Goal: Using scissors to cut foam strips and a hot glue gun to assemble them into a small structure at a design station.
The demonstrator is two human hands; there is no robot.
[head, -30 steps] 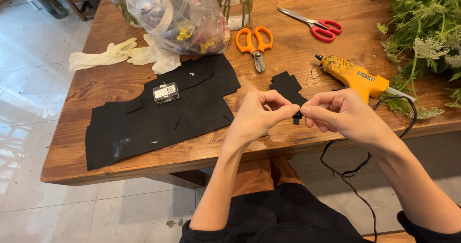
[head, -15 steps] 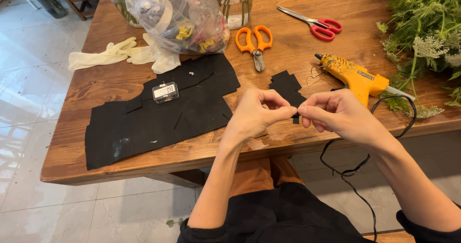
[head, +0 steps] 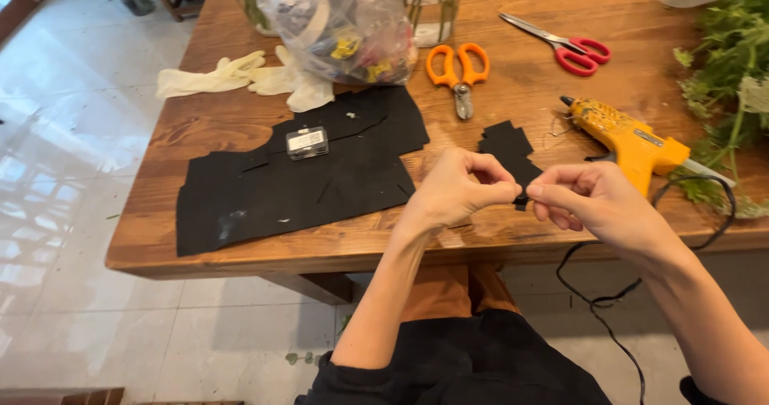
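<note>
A small black scrap [head: 521, 199] is held pinched between the fingertips of both hands above the near edge of the wooden table [head: 513, 76]. The left hand [head: 460, 189] is curled closed, with thumb and forefinger pressed on the scrap's left side; the right hand [head: 597, 205] is likewise closed, its fingertips meeting the scrap from the right. The scrap is largely hidden by the fingers, so its shape cannot be told with certainty; it appears to be of the same black material as the pieces on the table. Just beyond the hands, a small jagged black felt piece [head: 506, 146] is seen lying flat. A large black felt sheet [head: 304, 177] is spread to the left, with a small clear plastic box [head: 307, 142] resting on it. A yellow glue gun [head: 625, 141] lies to the right of the small felt piece, near the right hand, and its black cord [head: 617, 293] is observed hanging over the table edge. Orange-handled scissors [head: 458, 68] and red-handled scissors [head: 565, 44] lie farther back, well apart from the hands. A clear plastic bag [head: 336, 20] of mixed items stands at the far side, with pale rubber gloves [head: 240, 76] beside it. Green stems [head: 725, 68] are noted at the right edge.
</note>
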